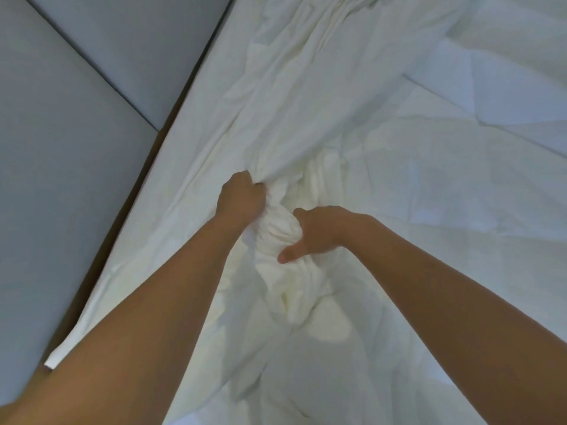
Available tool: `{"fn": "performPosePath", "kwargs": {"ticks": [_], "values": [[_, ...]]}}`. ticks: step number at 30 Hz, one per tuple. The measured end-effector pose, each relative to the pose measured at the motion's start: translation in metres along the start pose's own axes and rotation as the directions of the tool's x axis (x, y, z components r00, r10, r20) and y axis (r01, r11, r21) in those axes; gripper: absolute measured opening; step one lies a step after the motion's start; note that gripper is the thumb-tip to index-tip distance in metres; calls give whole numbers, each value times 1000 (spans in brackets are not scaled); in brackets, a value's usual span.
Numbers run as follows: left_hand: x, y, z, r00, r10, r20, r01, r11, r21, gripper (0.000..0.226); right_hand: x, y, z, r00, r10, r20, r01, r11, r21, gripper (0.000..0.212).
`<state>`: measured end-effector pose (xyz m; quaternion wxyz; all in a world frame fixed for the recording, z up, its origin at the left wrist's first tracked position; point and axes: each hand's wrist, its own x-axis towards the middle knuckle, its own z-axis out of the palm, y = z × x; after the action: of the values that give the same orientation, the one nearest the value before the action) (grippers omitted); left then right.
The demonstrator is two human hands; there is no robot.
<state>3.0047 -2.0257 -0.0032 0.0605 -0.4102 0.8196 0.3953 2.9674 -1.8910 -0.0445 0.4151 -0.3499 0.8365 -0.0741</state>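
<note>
Grey padded panels flank the bed; left hand and right hand both clench the bunched white sheet.

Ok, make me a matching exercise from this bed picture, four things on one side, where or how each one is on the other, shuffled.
Things: 1 left hand; 2 right hand; 3 grey padded panels; 4 narrow brown strip.
States: A fills the picture's left side; B grips the bunched white fabric sheet, thumb showing; C runs between panels and sheet; D clenched on the bunch's far end.
Pairs: 1-D, 2-B, 3-A, 4-C.
</note>
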Motion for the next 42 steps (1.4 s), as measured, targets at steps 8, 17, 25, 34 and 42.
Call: {"fn": "performPosePath", "kwargs": {"ticks": [8,17,25,34,42], "values": [[-8,11,18,987,-155,33,148,828,-540,13,13,8,-12,955,70,290,-152,951,270,110],[4,20,-39,990,51,129,-38,994,-104,36,-10,-19,-29,963,-253,-93,261,791,554,89],[5,-6,-15,931,360,53,-343,820,458,24,12,-14,-13,992,-91,83,-39,407,912,39],[-39,-24,3,988,146,52,-146,989,-5,48,2,-39,8,891,331,-310,182,363,914,36],[-62,-50,2,927,295,-230,-204,915,348,33,-8,-56,0,907,234,-350,207,476,855,23]]}}
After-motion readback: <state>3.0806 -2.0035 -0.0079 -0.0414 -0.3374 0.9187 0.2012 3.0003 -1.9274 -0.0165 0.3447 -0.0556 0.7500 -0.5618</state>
